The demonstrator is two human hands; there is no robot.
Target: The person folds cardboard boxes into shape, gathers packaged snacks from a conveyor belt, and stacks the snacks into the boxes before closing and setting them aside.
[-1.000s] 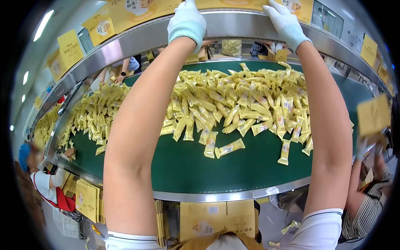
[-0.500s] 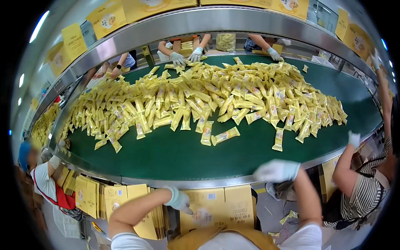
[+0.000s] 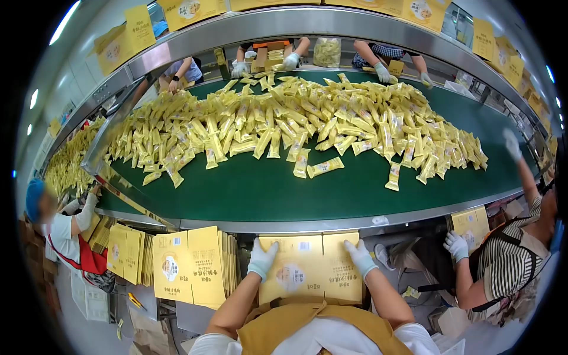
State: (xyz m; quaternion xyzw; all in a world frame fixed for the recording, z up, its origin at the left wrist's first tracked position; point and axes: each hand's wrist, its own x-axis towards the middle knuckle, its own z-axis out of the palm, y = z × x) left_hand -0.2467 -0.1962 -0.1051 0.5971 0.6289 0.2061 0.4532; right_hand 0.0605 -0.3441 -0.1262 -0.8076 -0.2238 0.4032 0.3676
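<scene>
Both of my hands wear white gloves with pale green cuffs. My left hand (image 3: 262, 259) grips the left edge of a flat yellow carton (image 3: 307, 269) in front of my body. On the carton's right edge, my right hand (image 3: 360, 258) is closed in the same way. The carton shows a printed picture and a white label. Beyond it, a long heap of yellow wrapped snack packets (image 3: 296, 118) lies on the green belt (image 3: 254, 201), with a few loose packets at its near edge.
Stacked flat cartons (image 3: 189, 266) stand to the left of my hands. A metal rail (image 3: 331, 32) crosses above the belt and carries yellow cartons. Co-workers stand at the far side, the left (image 3: 71, 231) and the right (image 3: 509, 260). A cutter (image 3: 136, 300) lies at lower left.
My hands have come down from the overhead rail to the flat carton and taken hold of its sides. The co-worker on the right has moved both arms. Hands across the belt have shifted.
</scene>
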